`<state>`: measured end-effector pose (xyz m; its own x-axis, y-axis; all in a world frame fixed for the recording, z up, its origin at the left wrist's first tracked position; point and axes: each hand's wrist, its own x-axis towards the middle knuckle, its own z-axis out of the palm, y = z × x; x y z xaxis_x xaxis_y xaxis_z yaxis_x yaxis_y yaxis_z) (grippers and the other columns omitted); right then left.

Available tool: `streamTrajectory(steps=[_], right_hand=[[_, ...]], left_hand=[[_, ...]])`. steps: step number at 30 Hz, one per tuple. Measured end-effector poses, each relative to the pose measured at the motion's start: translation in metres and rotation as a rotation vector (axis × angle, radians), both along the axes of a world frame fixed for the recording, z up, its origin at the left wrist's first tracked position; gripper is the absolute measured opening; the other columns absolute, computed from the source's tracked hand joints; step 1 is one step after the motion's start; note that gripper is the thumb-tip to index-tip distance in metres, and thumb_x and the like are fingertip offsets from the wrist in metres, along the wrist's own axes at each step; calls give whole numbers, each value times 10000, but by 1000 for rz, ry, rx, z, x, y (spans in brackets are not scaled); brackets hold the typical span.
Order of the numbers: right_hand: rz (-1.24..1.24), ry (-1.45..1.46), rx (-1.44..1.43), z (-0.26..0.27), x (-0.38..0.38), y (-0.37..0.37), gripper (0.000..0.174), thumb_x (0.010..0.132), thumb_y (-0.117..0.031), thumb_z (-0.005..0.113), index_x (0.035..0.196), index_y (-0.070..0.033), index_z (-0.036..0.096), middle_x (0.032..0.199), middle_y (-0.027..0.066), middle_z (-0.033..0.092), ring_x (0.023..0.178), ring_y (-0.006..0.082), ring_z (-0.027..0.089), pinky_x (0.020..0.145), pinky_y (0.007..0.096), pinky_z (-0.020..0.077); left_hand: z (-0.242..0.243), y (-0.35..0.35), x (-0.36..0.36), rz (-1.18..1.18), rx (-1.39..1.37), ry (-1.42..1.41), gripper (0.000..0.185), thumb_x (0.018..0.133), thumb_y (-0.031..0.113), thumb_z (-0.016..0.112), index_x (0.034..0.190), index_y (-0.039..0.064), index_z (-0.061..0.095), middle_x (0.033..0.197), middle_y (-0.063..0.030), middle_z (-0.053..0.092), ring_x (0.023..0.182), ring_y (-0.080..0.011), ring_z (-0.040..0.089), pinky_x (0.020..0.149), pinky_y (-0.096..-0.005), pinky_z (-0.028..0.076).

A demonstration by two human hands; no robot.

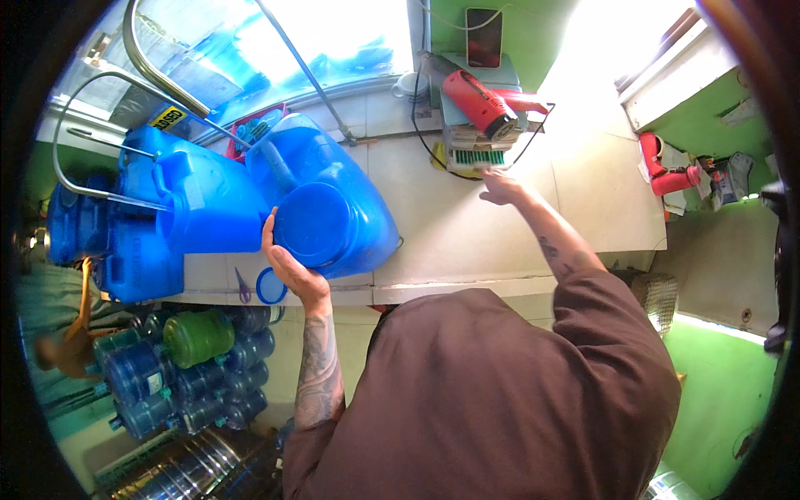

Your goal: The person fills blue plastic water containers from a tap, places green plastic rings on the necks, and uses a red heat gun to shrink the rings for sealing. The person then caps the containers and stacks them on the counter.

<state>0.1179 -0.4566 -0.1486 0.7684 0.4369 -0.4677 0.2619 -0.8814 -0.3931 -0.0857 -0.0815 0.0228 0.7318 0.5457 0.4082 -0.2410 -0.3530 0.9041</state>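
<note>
A large blue plastic water jug (369, 212) lies tilted on the tiled counter, its round blue cap (315, 224) towards me. My left hand (294, 269) supports the cap's lower left edge, fingers along its side. My right hand (500, 186) reaches to the front of a small stack, its fingertips at a box of green-and-white strips (478, 157); whether it grips anything cannot be told. On the stack rests a red heat gun (472, 100) with a black cord. A second blue jug (219, 194) stands left of the first, under a bent metal spout.
Scissors (242, 286) and a blue ring (272, 285) lie at the counter's front edge. A smartphone (484, 37) leans behind the heat gun, near a white mug (409, 86). Stacked water bottles (200, 337) fill the lower left. Another person's arm (84, 300) touches a jug at far left.
</note>
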Motion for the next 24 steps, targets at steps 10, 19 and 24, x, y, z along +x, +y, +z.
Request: streamTrajectory(steps=[10,19,24], right_hand=[[-216,-506,266,-40,-9,11,286,921,-306,693,1089,-75,702,1100,181,656,1115,365,620,953,462,510],[-275,-662,178,-86,18,39,456,805,-198,782,1252,-153,699,1236,177,643,1191,399,579,1011,463,488],[-265,-616,201,-61,26,39,263,905,-176,692,1152,-88,682,1206,173,657,1151,369,609,966,470,515]], left_hand=[[5,1,-1,-31,19,14,660,1082,557,256,1446,41,445,1468,-170,458,1319,-308,502,1083,-442,461],[55,34,-11,-118,402,279,624,1009,455,614,1438,19,494,1468,-214,493,1368,-361,460,1167,-468,335],[88,13,-2,-200,1191,493,993,790,723,711,1523,107,449,1547,-227,415,1413,-436,401,1188,-535,310]])
